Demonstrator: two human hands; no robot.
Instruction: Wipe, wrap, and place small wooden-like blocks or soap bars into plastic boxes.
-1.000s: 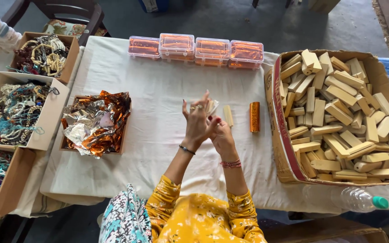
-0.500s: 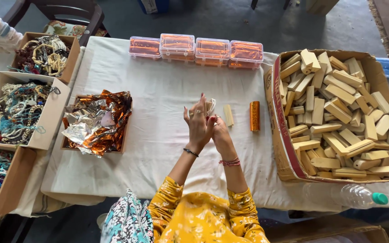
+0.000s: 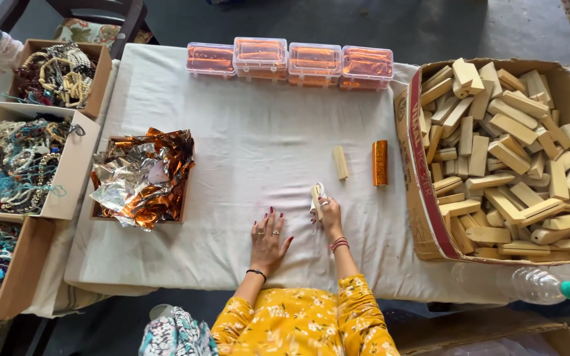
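Right hand [image 3: 329, 214] grips wooden block [image 3: 316, 201] mid-cloth; left hand [image 3: 268, 240] lies flat.

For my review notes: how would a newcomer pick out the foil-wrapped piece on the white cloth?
Start at the big cardboard box of wooden blocks on the right. Just left of its red-striped wall, on the white cloth, lie two small upright pieces. The foil-wrapped piece is the one nearer the box, shiny orange, while its neighbour, the bare wooden block, is pale.
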